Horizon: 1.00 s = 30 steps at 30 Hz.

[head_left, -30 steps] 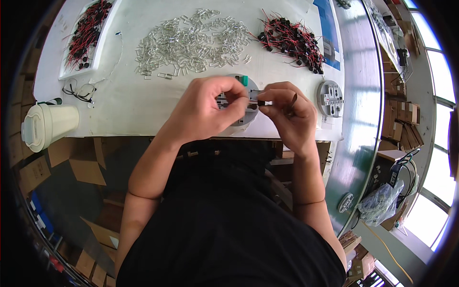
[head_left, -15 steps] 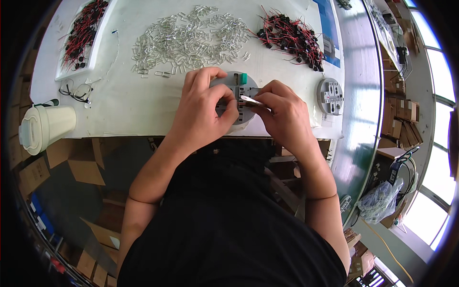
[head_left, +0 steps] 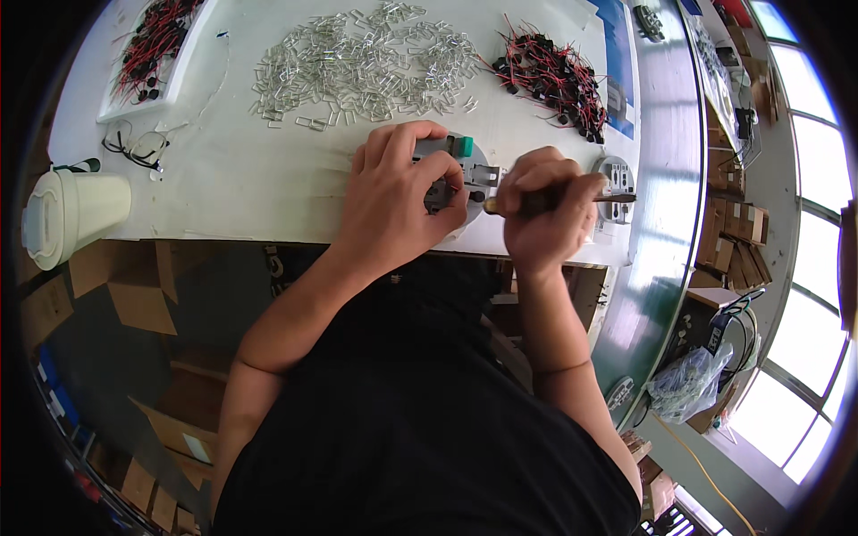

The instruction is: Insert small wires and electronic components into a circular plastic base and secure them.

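Note:
A round grey fixture [head_left: 479, 154] lies on the table near its front edge, with a green block [head_left: 463, 146] on its far side and a small black part [head_left: 476, 196] near its middle. My left hand [head_left: 393, 183] is closed around the fixture's left side, its thumb and index finger curled in beside the black part. In the closed fist of my right hand [head_left: 547, 204] is a slim tool [head_left: 617, 197]. Its dark, narrow end points right, and its brownish blunt end is at the black part; whether they touch is unclear.
Behind the fixture spreads a pile of clear small pieces [head_left: 357, 67]. Red-wired black parts [head_left: 559, 80] lie at the far right, more in a white tray [head_left: 170, 98] at far left. A second round fixture [head_left: 615, 183], glasses [head_left: 143, 150] and a lidded cream container [head_left: 89, 204] stand nearby.
My right hand has turned the slim tool around: its bright narrow end pointed into the fixture before, and now its blunt end faces the fixture. My left hand has stayed at the fixture.

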{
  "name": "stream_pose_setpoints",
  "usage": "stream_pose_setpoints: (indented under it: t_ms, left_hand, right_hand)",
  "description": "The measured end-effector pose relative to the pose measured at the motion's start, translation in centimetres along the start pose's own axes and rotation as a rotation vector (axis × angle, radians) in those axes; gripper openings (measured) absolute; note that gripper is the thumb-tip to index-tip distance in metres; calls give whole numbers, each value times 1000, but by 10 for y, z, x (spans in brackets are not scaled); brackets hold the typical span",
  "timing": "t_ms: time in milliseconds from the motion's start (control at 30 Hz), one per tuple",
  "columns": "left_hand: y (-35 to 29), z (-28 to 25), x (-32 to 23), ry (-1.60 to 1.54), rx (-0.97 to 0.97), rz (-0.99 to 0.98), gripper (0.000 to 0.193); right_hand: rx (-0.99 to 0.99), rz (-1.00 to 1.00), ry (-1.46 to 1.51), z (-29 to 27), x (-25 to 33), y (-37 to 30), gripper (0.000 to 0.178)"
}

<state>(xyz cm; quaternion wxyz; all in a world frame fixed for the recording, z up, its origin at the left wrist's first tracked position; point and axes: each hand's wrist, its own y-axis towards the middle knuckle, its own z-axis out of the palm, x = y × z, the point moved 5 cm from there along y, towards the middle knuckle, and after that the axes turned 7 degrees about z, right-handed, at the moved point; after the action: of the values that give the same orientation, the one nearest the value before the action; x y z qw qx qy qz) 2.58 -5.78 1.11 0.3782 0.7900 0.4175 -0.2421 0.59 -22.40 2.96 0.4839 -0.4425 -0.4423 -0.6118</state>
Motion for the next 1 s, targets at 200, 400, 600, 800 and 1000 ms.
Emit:
stream_pose_setpoints:
  t_ms: [200,400,600,800,1000]
  left_hand:
    - [-4,1,4,-19,-1,-6,21]
    - [5,-10,-9,33,-75,39,58]
    - [22,-10,-30,256,284,161,77]
    - [-11,-1,-7,-114,11,214,69]
    - [-17,-14,4,107,153,263,68]
  right_hand:
    - [79,-213,-172,8,-14,6,62]
    - [168,-227,-277,24,-11,6,63]
    - [174,-131,401,-5,55,11,72]
    - [-21,74,-227,-57,62,3,54]
    - [175,179,-928,-43,32,3,37]
